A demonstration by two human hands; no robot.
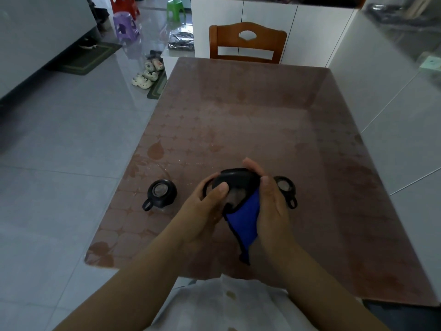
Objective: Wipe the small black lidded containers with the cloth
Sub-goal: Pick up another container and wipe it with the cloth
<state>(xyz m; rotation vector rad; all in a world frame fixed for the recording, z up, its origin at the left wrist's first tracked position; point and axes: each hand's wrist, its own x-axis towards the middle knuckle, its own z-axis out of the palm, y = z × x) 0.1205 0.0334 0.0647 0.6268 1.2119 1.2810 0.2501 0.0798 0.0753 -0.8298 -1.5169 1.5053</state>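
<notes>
Held container (238, 179): black, lifted above the table (250, 120), gripped between both hands.
Left hand (205, 204): closed around its left side, thumb on top.
Right hand (272, 199): pressed a blue cloth (243, 218) against it; cloth tail hung down.
Other containers: one (161, 193) left on the table, one (285, 187) right, behind the right hand.

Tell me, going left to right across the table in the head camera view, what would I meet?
Black container standing alone → left hand → container held up in both hands → blue cloth → right hand → another black container, partly hidden behind that hand.
</notes>
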